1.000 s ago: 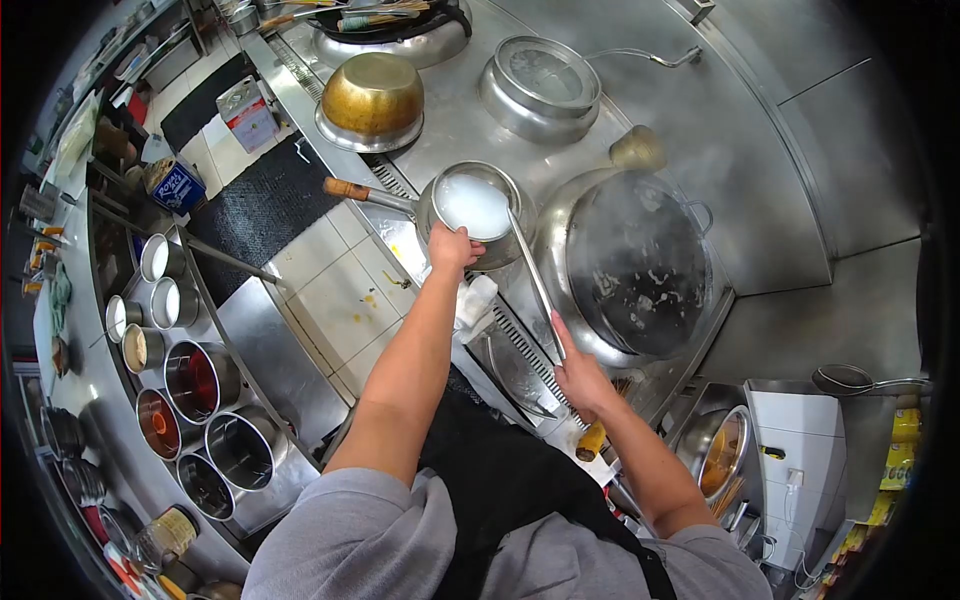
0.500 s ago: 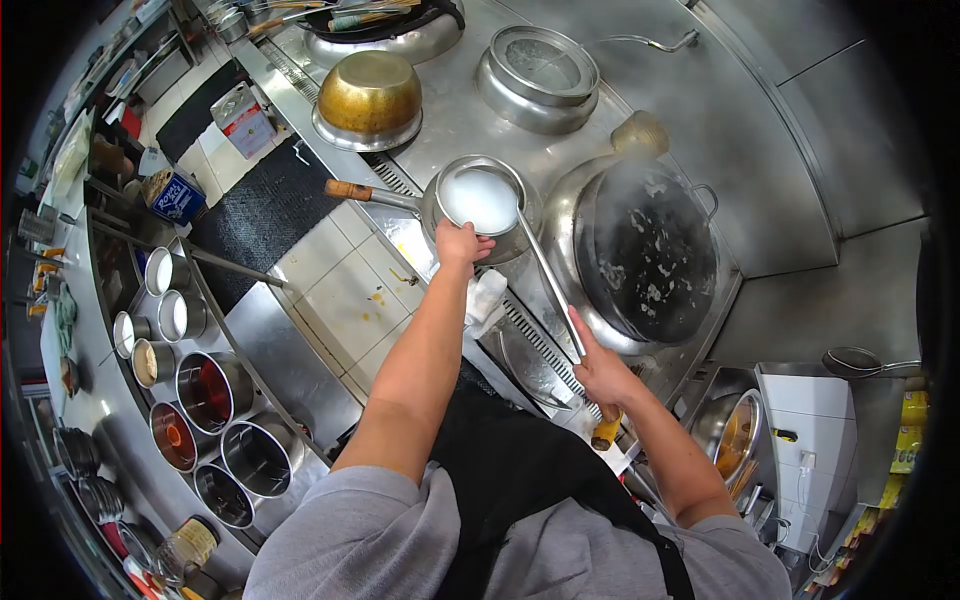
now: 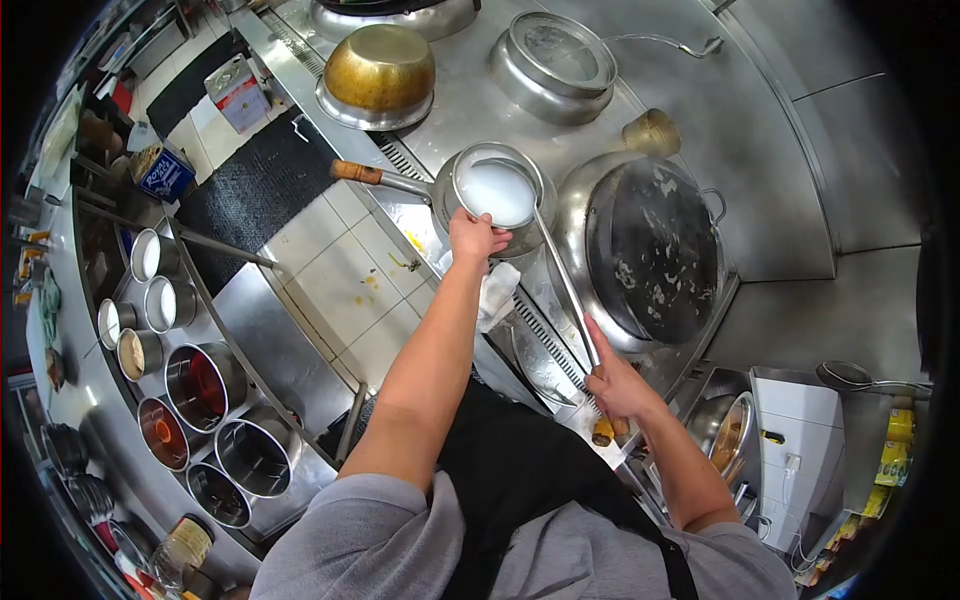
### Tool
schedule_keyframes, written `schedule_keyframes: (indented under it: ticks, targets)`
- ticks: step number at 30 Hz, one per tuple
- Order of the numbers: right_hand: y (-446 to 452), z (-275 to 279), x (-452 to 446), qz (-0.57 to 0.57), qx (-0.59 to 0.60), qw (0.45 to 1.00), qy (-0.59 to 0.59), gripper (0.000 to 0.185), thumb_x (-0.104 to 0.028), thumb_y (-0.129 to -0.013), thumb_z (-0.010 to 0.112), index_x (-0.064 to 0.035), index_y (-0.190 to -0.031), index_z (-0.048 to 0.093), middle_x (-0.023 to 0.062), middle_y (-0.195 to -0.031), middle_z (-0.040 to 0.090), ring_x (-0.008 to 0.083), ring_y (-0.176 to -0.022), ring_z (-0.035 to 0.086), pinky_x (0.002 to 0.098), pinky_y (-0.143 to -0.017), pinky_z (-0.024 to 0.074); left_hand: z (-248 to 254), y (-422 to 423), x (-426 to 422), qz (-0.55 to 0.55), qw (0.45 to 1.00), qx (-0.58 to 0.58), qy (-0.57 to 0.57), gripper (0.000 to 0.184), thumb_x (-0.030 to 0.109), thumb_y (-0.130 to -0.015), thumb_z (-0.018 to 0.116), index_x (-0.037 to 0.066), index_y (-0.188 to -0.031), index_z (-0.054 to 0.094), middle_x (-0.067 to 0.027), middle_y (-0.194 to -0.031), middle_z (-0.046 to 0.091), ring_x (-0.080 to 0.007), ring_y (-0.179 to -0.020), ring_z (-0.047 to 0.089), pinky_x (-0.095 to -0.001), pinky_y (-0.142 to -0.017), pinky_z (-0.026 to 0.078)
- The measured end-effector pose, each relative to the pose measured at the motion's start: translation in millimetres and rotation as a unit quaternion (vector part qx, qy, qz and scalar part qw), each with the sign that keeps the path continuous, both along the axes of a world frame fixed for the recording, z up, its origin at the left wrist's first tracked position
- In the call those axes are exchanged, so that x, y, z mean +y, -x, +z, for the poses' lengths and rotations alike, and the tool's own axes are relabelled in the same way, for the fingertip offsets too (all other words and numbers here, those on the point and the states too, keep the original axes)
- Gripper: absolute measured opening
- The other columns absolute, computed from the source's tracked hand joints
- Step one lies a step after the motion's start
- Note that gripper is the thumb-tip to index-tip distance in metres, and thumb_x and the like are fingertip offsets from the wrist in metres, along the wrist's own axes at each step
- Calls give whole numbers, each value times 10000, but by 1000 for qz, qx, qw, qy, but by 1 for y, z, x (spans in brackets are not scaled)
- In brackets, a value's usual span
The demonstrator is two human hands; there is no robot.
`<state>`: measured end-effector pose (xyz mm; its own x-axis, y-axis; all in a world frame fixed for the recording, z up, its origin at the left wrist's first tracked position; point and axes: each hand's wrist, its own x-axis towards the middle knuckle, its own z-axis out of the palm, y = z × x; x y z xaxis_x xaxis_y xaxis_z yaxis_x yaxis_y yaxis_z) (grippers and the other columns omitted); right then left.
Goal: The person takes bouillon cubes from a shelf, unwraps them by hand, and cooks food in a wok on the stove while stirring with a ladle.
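My left hand (image 3: pixel 476 238) grips the near rim of a round metal bowl (image 3: pixel 468 163). Cloudy white liquid (image 3: pixel 500 194) fills much of it, lying toward the near side. Under the bowl is a metal pan with a wooden handle (image 3: pixel 357 172) pointing left. My right hand (image 3: pixel 617 378) is wrapped around the long metal handle of a ladle (image 3: pixel 569 283), which slants up to the bowl's right edge. The ladle's head cannot be made out there. To the right, a dark wok (image 3: pixel 640 240) with pale scraps stuck on its inside sits on a burner, steaming lightly.
A gold-coloured upturned pot (image 3: pixel 385 68) stands beyond the pan. At the back are a metal ring burner (image 3: pixel 560 95) and a tap (image 3: pixel 695 46). Seasoning pots (image 3: pixel 203 385) line the left counter. A white cloth (image 3: pixel 498 295) lies by the drain grate, and a strainer (image 3: pixel 845 375) hangs right.
The view has shifted slightly. More of the bowl's far inner wall shows, with the liquid gathered nearer my left hand. Steam over the wok has thinned. Both hands keep their grips.
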<state>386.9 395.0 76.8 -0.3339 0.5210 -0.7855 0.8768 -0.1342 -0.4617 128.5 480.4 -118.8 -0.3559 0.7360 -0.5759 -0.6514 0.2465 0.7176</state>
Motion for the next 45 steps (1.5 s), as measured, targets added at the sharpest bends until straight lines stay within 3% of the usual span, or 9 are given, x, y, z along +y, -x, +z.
schedule_keyframes:
  ticks: [9,15,21,28,30,45]
  targets:
    - [8,11,-1,-97,65,990,79,943,49,-873,483,-359,-1561,-16,0,-608,448,113,-468,434,302,-456,408,3,0,-1,9,1000,-10,5,132,46,-988,432,-10,-1106,413,-198,-878,644,-306,-713,710,-364,-555,607]
    - [1,10,2,-129,94,979,123,948,60,-873,477,-366,-1558,-20,-2,-600,440,112,-461,433,294,-455,414,4,3,-1,-2,1000,-15,7,143,46,-986,436,-12,-1115,415,-192,-876,648,-305,-718,712,-363,-555,604]
    - [-10,16,12,-125,113,974,154,954,49,-871,473,-412,-1546,-18,5,-644,439,97,-462,420,293,-458,416,-2,5,-1,-23,1000,-7,2,146,47,-987,433,-7,-1122,416,-200,-894,651,-306,-736,713,-366,-570,600]
    - [-23,30,37,-94,133,972,168,947,59,-868,465,-394,-1552,-9,11,-645,450,87,-456,425,285,-443,426,0,12,-2,-50,999,8,-10,165,55,-986,437,-8,-1135,405,-206,-896,656,-313,-739,713,-382,-590,604]
    - [-27,32,44,-94,123,970,185,952,69,-865,463,-391,-1553,-6,15,-637,424,100,-475,421,296,-468,429,0,14,-3,-41,999,11,9,211,37,-955,461,-10,-1158,423,-199,-858,671,-290,-680,715,-371,-543,589]
    - [-53,37,82,-71,131,959,240,964,73,-855,457,-383,-1554,-25,-20,-596,405,73,-470,422,242,-456,380,-3,32,2,-108,992,45,39,212,78,-1002,425,-1,-1196,391,-214,-894,667,-314,-729,718,-372,-557,607]
